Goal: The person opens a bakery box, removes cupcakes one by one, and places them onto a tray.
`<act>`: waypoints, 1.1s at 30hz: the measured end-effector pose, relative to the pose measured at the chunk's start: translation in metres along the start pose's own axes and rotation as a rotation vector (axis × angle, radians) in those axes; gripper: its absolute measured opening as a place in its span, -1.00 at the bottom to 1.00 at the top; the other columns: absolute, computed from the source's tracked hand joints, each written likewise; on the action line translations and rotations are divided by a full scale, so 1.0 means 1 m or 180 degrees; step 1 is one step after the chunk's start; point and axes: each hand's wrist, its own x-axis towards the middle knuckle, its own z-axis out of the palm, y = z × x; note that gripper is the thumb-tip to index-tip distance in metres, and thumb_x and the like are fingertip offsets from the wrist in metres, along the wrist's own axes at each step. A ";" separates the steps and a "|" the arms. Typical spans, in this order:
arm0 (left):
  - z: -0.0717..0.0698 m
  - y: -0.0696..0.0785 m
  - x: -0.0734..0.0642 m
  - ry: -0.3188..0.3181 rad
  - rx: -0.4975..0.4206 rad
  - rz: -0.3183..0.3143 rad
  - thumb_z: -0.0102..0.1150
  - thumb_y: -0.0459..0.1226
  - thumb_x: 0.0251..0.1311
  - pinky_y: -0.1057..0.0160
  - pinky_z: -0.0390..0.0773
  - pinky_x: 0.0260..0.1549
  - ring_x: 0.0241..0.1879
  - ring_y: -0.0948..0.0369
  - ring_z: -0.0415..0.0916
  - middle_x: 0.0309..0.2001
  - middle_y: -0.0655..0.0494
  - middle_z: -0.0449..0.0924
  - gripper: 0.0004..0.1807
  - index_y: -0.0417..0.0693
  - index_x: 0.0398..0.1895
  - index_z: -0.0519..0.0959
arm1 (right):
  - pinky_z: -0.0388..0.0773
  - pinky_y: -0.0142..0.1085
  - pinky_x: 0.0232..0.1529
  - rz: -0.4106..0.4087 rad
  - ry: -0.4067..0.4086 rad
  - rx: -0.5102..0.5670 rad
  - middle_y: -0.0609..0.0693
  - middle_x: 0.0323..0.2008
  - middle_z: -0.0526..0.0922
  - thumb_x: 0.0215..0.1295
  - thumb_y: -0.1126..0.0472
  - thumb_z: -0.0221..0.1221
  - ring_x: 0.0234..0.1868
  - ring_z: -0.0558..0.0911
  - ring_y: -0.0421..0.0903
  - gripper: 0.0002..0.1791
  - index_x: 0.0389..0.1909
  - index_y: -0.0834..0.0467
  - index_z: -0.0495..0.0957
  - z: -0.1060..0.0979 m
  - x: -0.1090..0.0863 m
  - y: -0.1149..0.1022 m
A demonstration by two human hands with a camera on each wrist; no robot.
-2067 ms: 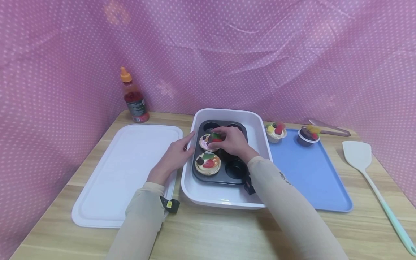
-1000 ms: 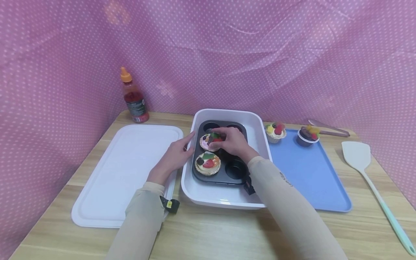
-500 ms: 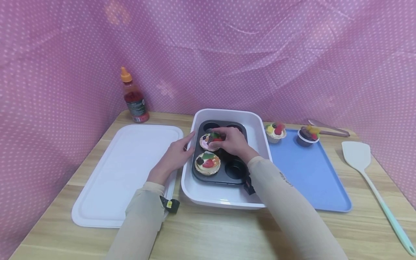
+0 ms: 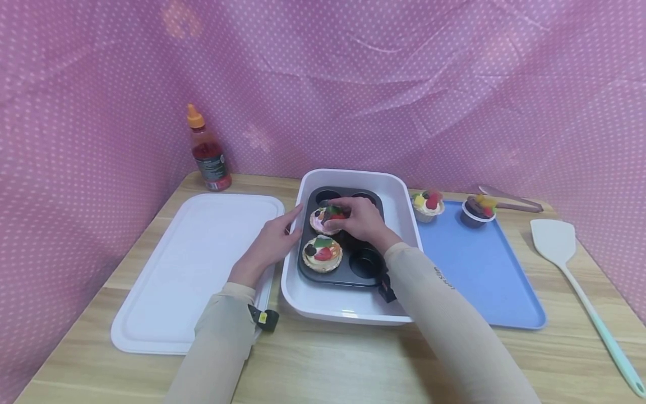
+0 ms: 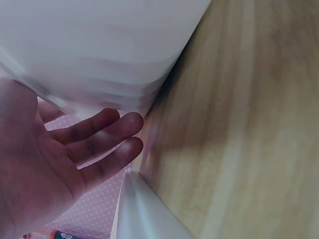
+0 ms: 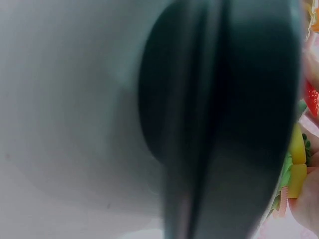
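In the head view, a dark muffin pan (image 4: pixel 340 276) lies inside a white bin (image 4: pixel 348 315). My right hand (image 4: pixel 365 221) reaches into the bin, thumb and fingers curled on a fruit tart (image 4: pixel 319 223) with pink cream, strawberry and a green leaf, in the pan's left middle cup. Its right side is hidden by the hand. A cream-coloured fruit tart (image 4: pixel 323 255) sits in the cup nearer me. My left hand (image 4: pixel 270 244) lies along the bin's left wall, with its fingers extended; in the left wrist view the fingers (image 5: pixel 112 134) look relaxed beside the wall.
Left lies a white tray (image 4: pixel 202 269), with a sauce bottle (image 4: pixel 209 157) behind it. A blue tray (image 4: pixel 479 275) at the right bears a fruit cupcake (image 4: pixel 428 206) and a chocolate cupcake (image 4: pixel 476 213). Tongs (image 4: pixel 515 202) and a spatula (image 4: pixel 560 241) lie farther right.
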 end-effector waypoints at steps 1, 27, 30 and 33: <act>0.000 0.000 0.000 -0.0003 -0.0003 -0.0009 0.01 -0.20 0.38 -0.10 0.49 0.18 0.02 -0.05 0.50 0.24 -0.24 0.54 -0.31 0.11 0.58 0.17 | 0.57 -0.04 0.17 0.0003 0.0000 -0.0002 0.07 0.10 0.71 0.10 -0.09 0.47 0.04 0.63 0.03 -0.32 0.27 0.01 0.59 0.000 0.000 0.000; -0.001 0.001 0.000 -0.0026 -0.0007 -0.0036 0.00 -0.19 0.39 -0.12 0.46 0.26 0.12 -0.08 0.51 0.34 -0.24 0.47 -0.31 0.12 0.58 0.17 | 0.56 -0.05 0.18 0.0053 0.0048 -0.0004 0.06 0.08 0.72 0.12 -0.09 0.45 0.03 0.63 0.02 -0.36 0.24 0.01 0.61 0.001 0.001 0.000; 0.000 0.001 0.000 -0.0021 -0.0007 -0.0026 0.00 -0.19 0.39 -0.12 0.48 0.23 0.08 -0.07 0.52 0.31 -0.24 0.50 -0.31 0.11 0.58 0.17 | 0.55 -0.04 0.18 0.0049 0.0036 0.0004 0.07 0.08 0.72 0.13 -0.10 0.45 0.03 0.63 0.02 -0.36 0.24 0.02 0.61 0.001 0.001 0.000; 0.000 0.000 0.000 -0.0009 0.0000 -0.0018 0.00 -0.19 0.38 -0.11 0.49 0.18 0.03 -0.06 0.51 0.25 -0.24 0.54 -0.31 0.10 0.58 0.17 | 0.55 -0.04 0.19 0.0038 0.0064 0.0124 0.07 0.08 0.72 0.15 -0.08 0.43 0.04 0.64 0.02 -0.38 0.23 0.04 0.61 0.000 0.002 0.000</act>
